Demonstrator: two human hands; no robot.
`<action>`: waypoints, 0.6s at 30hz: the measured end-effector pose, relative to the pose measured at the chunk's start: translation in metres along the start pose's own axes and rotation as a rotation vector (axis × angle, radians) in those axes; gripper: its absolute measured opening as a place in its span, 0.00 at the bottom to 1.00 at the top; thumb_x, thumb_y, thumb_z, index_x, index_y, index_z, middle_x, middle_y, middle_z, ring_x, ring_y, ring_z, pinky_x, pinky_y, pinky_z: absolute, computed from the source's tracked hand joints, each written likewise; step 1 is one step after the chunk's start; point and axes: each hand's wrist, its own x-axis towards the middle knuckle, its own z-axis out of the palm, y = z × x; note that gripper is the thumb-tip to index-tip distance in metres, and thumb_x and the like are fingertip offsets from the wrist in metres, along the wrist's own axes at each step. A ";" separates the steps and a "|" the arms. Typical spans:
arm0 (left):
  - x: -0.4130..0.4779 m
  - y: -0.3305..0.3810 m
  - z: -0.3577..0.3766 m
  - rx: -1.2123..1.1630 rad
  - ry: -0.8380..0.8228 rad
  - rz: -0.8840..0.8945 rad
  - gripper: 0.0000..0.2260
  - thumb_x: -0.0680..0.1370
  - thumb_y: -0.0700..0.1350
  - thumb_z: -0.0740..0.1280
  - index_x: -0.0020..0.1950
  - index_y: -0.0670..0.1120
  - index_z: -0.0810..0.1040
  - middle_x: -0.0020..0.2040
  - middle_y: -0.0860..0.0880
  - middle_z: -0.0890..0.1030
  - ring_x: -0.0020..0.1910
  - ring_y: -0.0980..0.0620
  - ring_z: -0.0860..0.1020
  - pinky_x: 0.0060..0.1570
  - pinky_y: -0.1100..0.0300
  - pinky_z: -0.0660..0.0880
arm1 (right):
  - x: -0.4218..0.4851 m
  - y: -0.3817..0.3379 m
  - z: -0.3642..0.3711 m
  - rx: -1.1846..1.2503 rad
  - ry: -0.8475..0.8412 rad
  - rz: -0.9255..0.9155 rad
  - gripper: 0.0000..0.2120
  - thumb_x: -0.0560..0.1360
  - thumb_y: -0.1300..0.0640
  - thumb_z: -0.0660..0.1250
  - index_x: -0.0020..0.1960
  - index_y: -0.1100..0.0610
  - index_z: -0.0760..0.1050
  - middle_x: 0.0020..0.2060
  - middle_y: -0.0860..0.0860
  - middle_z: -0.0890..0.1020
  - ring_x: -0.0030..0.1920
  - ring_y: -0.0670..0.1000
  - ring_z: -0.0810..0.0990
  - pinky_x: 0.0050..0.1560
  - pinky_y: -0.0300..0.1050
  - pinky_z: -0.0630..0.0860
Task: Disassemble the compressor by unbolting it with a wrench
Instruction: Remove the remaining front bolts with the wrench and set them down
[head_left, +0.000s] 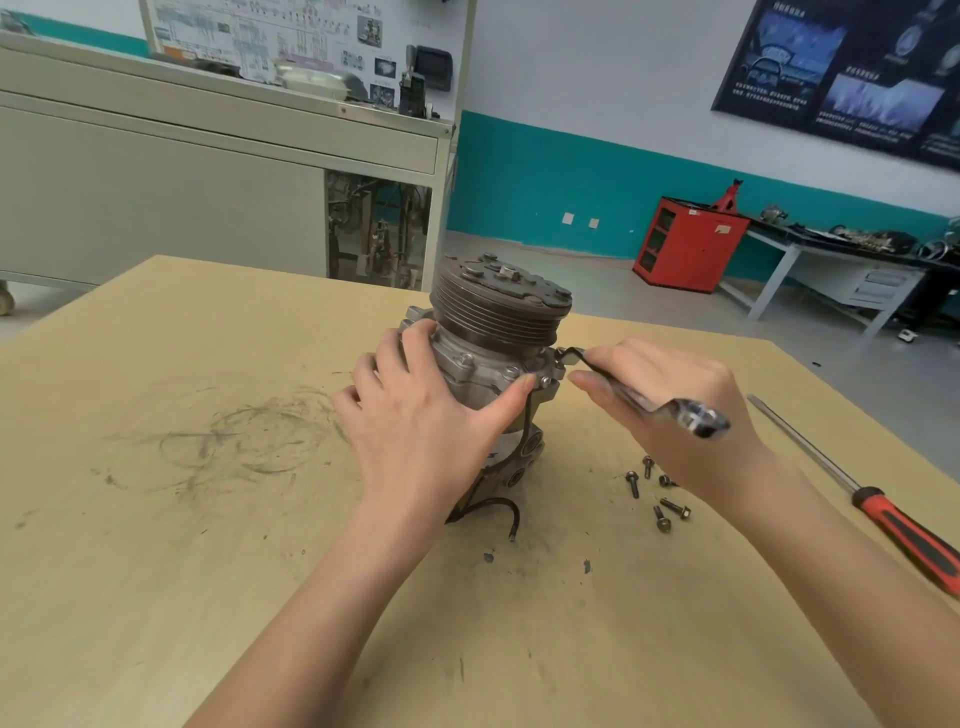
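A grey metal compressor with a ribbed pulley on top stands tilted on the wooden table. My left hand wraps its body from the left, thumb pressed on the flange near a bolt. My right hand holds a metal wrench; its far end sits on a bolt at the compressor's right flange, and its other end sticks out over my hand. Several loose bolts lie on the table just right of the compressor's base.
A red-handled screwdriver lies along the table's right edge. A black wire curls out from the compressor's base. Behind the table stand a grey cabinet, a red cabinet and a workbench.
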 end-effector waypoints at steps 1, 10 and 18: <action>0.000 0.000 0.000 0.000 0.003 0.001 0.45 0.64 0.77 0.49 0.68 0.48 0.68 0.65 0.47 0.74 0.63 0.42 0.71 0.54 0.48 0.64 | -0.001 0.000 0.002 -0.018 0.008 -0.023 0.22 0.79 0.51 0.58 0.41 0.66 0.81 0.31 0.57 0.81 0.27 0.55 0.79 0.22 0.45 0.75; 0.000 -0.001 -0.001 -0.014 -0.016 0.000 0.43 0.65 0.76 0.54 0.69 0.47 0.67 0.66 0.46 0.73 0.65 0.42 0.70 0.57 0.47 0.64 | -0.009 0.011 0.002 0.179 0.058 0.110 0.16 0.78 0.55 0.59 0.44 0.65 0.80 0.35 0.53 0.81 0.32 0.51 0.79 0.32 0.42 0.74; 0.001 0.000 -0.003 -0.006 -0.040 -0.008 0.45 0.64 0.78 0.50 0.70 0.48 0.66 0.67 0.48 0.73 0.66 0.43 0.69 0.58 0.48 0.63 | -0.033 0.034 0.034 1.226 0.230 0.804 0.15 0.74 0.64 0.54 0.41 0.59 0.80 0.29 0.52 0.79 0.29 0.51 0.77 0.30 0.39 0.72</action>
